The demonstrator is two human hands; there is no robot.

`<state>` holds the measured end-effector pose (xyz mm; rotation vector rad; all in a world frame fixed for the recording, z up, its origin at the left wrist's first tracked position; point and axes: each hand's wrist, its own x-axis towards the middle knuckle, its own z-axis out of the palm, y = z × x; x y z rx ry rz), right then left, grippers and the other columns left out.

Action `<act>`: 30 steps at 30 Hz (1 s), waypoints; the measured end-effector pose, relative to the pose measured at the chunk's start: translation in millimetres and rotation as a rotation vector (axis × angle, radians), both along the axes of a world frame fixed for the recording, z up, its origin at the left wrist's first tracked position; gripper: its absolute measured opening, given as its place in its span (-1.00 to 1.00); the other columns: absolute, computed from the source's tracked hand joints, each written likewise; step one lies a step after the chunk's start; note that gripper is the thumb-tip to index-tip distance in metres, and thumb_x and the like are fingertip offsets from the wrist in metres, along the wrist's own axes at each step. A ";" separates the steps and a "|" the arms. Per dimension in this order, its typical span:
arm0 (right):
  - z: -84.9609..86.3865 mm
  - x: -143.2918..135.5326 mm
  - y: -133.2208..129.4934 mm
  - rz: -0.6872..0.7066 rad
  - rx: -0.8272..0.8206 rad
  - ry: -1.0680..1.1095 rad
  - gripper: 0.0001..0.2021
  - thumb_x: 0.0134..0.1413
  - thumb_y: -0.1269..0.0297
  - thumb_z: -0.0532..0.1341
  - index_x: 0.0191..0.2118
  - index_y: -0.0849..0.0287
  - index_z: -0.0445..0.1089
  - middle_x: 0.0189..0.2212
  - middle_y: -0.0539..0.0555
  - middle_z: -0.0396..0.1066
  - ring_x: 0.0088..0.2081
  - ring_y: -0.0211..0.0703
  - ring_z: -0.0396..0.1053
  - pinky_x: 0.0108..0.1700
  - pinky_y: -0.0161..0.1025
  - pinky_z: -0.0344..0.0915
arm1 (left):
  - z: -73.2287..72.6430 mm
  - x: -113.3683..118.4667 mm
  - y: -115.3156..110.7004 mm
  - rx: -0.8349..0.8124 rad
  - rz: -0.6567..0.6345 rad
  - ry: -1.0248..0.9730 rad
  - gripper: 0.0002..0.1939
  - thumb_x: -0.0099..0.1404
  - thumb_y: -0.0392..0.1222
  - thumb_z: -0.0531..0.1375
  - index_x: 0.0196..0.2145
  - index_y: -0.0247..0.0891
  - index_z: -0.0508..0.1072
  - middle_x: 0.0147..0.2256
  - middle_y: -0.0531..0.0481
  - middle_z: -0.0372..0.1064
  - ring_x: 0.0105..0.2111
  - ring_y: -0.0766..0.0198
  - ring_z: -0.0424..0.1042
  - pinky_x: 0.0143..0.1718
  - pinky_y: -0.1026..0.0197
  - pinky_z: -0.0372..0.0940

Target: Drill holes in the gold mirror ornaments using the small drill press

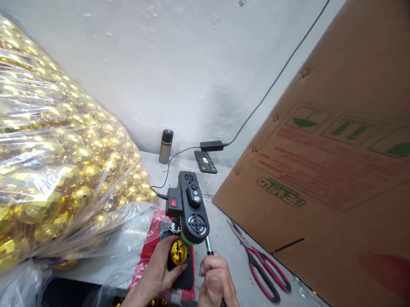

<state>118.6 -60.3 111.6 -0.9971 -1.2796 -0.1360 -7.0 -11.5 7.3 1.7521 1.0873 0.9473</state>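
Observation:
A small black machine [194, 209] with round vents, a red switch and a green lower edge stands on a black base [184, 279]. My left hand [160, 267] closes its thumb and fingers around a shiny gold faceted ball [178, 252], holding it over the base near the machine's front end. My right hand [216, 286] is wrapped round the black grip of a metal lever [209, 245] that extends from the machine toward me. Under the base lies a red plastic sheet [146, 257]. What touches the ball's underside is hidden.
A large clear bag of gold balls [67, 147] bulges on the left. Scissors [261, 265] with red and black handles lie to the right, beside a big cardboard box [330, 174]. Behind are a flask [165, 146], a phone [205, 162] and a corded power adapter [211, 146].

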 end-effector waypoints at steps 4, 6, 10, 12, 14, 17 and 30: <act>0.7 -2.1 1.1 -0.012 0.000 0.013 -0.62 0.47 0.40 -0.04 -0.46 0.08 0.16 -0.52 -0.15 0.24 -0.53 -0.33 0.21 -0.02 -0.26 0.31 | -0.4 0.0 0.2 0.006 0.010 -0.004 -0.38 0.20 -0.08 0.39 0.19 -0.23 0.45 0.12 -0.34 0.52 0.11 -0.23 0.51 0.19 -0.28 0.39; -0.1 -2.5 1.6 -0.012 0.015 0.019 -0.61 0.49 0.39 -0.04 -0.47 0.08 0.15 -0.52 -0.15 0.23 -0.52 -0.33 0.19 -0.03 -0.27 0.31 | -1.0 0.1 0.4 0.010 0.011 -0.003 -0.37 0.20 -0.08 0.39 0.20 -0.25 0.44 0.13 -0.35 0.52 0.11 -0.24 0.51 0.20 -0.29 0.39; -3.0 -3.4 2.0 -0.014 0.017 0.031 -0.58 0.52 0.32 -0.05 -0.48 0.09 0.13 -0.52 -0.13 0.21 -0.51 -0.32 0.17 -0.07 -0.27 0.30 | -3.0 0.4 0.9 0.019 0.004 0.010 -0.37 0.21 -0.10 0.38 0.22 -0.25 0.42 0.15 -0.35 0.50 0.14 -0.23 0.50 0.21 -0.29 0.38; -3.8 -4.0 2.1 -0.010 0.017 0.049 -0.58 0.53 0.31 -0.06 -0.48 0.09 0.13 -0.51 -0.14 0.20 -0.50 -0.33 0.17 -0.08 -0.28 0.30 | -4.3 0.5 1.2 0.020 0.003 0.023 -0.36 0.21 -0.11 0.38 0.22 -0.25 0.41 0.15 -0.36 0.50 0.13 -0.22 0.50 0.21 -0.29 0.38; -3.4 -4.3 2.3 -0.001 0.021 0.058 -0.58 0.54 0.30 -0.06 -0.47 0.09 0.15 -0.51 -0.14 0.20 -0.50 -0.34 0.18 -0.06 -0.29 0.29 | -5.8 0.6 1.5 0.023 0.005 0.030 -0.36 0.21 -0.11 0.38 0.22 -0.26 0.41 0.13 -0.35 0.51 0.12 -0.21 0.51 0.20 -0.28 0.40; -1.4 -4.3 3.1 0.017 0.028 0.042 -0.58 0.54 0.29 -0.05 -0.46 0.09 0.16 -0.50 -0.14 0.20 -0.49 -0.33 0.18 -0.11 -0.30 0.29 | -8.1 0.9 2.0 0.035 0.015 0.030 -0.36 0.20 -0.12 0.39 0.22 -0.24 0.42 0.12 -0.33 0.53 0.12 -0.21 0.52 0.19 -0.28 0.40; -16.3 -4.5 6.5 0.020 0.015 0.085 -0.60 0.54 0.26 -0.05 -0.44 0.08 0.16 -0.51 -0.10 0.18 -0.49 -0.29 0.18 -0.32 -0.28 0.20 | -13.3 1.8 5.0 0.069 0.007 0.041 -0.35 0.20 -0.11 0.38 0.22 -0.25 0.40 0.14 -0.36 0.51 0.14 -0.24 0.50 0.20 -0.29 0.39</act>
